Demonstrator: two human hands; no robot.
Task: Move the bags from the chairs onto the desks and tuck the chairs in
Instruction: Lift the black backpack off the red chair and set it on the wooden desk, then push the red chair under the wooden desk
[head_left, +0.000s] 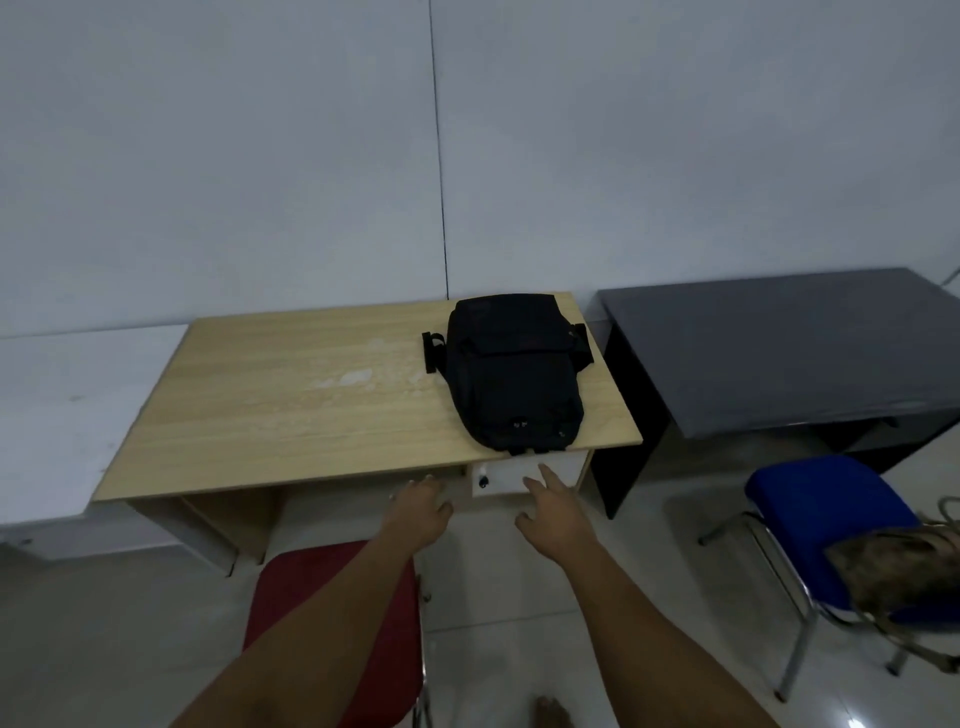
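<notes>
Black bag (511, 371) flat on the wooden surface (291, 400), left grip (421, 512) and right grip (550, 512) spread and empty just below its edge; next, likely: red chair (291, 587) tucked in.

Two bare forearms, no sleeves anywhere along their visible length — nothing worn at the wrists, no watch, no band, no glove. Left hand (421, 512) bare, knuckles and backs of the fingers (429, 480) showing, no rings to be seen. Right hand (553, 514) likewise bare and unadorned. At the bottom edge, toes of a bare foot (553, 713) — no shoe, no sock
</notes>
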